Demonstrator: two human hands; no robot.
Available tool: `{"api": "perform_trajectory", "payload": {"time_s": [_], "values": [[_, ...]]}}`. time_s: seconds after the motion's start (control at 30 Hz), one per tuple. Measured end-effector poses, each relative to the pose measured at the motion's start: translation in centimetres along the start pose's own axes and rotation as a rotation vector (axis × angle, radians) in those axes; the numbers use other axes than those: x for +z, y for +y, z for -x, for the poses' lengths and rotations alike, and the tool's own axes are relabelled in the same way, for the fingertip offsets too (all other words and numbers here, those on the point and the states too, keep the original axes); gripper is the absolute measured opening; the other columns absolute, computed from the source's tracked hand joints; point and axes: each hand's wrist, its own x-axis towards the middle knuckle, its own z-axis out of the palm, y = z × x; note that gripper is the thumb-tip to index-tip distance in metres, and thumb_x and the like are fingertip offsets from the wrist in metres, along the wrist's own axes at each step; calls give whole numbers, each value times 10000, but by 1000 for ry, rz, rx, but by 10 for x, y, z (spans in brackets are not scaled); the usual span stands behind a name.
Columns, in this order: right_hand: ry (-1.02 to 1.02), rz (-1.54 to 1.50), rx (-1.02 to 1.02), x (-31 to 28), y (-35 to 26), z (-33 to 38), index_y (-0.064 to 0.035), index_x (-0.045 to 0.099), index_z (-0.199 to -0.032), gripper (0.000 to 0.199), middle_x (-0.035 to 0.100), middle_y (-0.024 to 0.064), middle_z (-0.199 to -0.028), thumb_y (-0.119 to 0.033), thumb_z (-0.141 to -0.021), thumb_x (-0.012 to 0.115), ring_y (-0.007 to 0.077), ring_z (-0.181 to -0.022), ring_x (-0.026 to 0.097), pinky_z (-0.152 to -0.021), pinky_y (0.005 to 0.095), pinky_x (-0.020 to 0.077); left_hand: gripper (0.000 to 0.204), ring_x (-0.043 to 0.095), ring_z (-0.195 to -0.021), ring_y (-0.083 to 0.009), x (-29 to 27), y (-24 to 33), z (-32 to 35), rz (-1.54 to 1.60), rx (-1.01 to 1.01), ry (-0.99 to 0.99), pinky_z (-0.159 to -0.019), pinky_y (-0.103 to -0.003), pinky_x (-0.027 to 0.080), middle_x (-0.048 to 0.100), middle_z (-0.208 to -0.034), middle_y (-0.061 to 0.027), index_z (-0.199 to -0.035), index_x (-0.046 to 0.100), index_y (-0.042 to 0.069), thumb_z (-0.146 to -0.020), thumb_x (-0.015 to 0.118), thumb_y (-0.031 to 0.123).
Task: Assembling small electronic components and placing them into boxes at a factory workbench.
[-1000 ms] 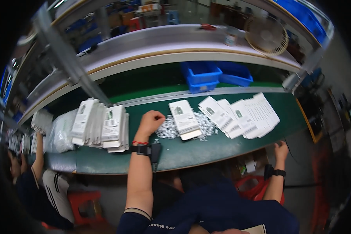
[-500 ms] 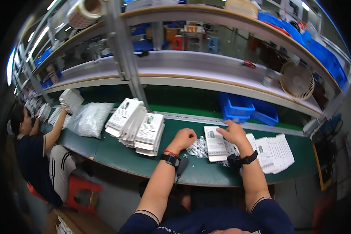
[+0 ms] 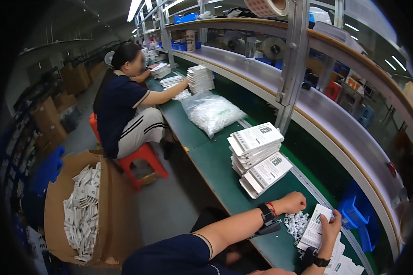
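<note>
The right hand (image 3: 331, 227) has its thumb over the printed face of a white box (image 3: 312, 231) and its other fingers beside the box's edge; thumb and fingers stand apart, and I cannot tell whether they are clamped on it. The box lies at the inner side of that hand, on a heap of small white parts (image 3: 294, 223). The left hand (image 3: 293, 203) is curled, fingers drawn together, just above the near end of the heap and apart from the box; whether anything is inside the curl cannot be told.

Partly under the right forearm, more white boxes (image 3: 343, 266) lie spread on the green table (image 3: 202, 166). Beyond the right hand, blue bins (image 3: 353, 211) stand at the back edge. To the left of the left hand are two stacks of boxes, one (image 3: 266, 174) near it, the other (image 3: 256, 138) just behind, touching or nearly so. Farther along lies a clear bag (image 3: 214, 113) of white pieces. Past it a co-worker (image 3: 124, 98) sits on a red stool (image 3: 144, 162), one hand at another stack (image 3: 200, 79). On the floor, a carton (image 3: 117, 215) holds many white packets (image 3: 82, 213).
</note>
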Motion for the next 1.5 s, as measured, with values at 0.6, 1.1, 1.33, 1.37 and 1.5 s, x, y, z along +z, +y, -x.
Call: {"api": "perform_trajectory", "payload": {"time_s": [0.6, 1.1, 1.33, 1.37, 1.5], "values": [[-144, -785, 113, 14, -42, 27, -54, 342, -1287, 415, 616, 111, -889, -16, -901, 491, 125, -742, 604, -660, 226, 493, 124, 499, -651, -36, -11, 27, -3, 880, -69, 168, -552, -178, 424, 537, -769, 20, -954, 542, 30, -852, 608, 52], [-225, -680, -36, 35, -61, 34, 56, 431, -1268, 553, 622, 103, -956, 46, -755, 640, 132, -843, 609, -751, 256, 499, 167, 553, -714, -55, -21, 34, -2, 623, -4, 145, -642, -183, 463, 626, -847, -39, -975, 622, -25, -816, 646, 21], [-257, -670, -58, 34, -59, 42, 42, 528, -1131, 369, 627, 99, -967, 14, -777, 631, 128, -871, 604, -767, 262, 494, 163, 569, -737, -70, -21, 39, 3, 625, -98, 150, -659, -187, 475, 616, -854, -40, -976, 593, -38, -819, 631, -15], [-255, -656, -63, 34, -59, 42, 39, 529, -1113, 342, 626, 99, -969, 14, -785, 622, 129, -876, 604, -769, 261, 493, 153, 568, -732, -68, -21, 40, 4, 622, -95, 157, -656, -185, 472, 615, -849, -36, -969, 592, -35, -821, 625, -17], [-195, -675, -61, 37, -59, 42, 34, 510, -1105, 305, 623, 109, -991, 14, -813, 592, 136, -897, 604, -782, 257, 488, 111, 554, -707, -56, -24, 31, 3, 615, -82, 266, -632, -181, 458, 616, -838, -32, -936, 602, -22, -826, 607, -12]]}}
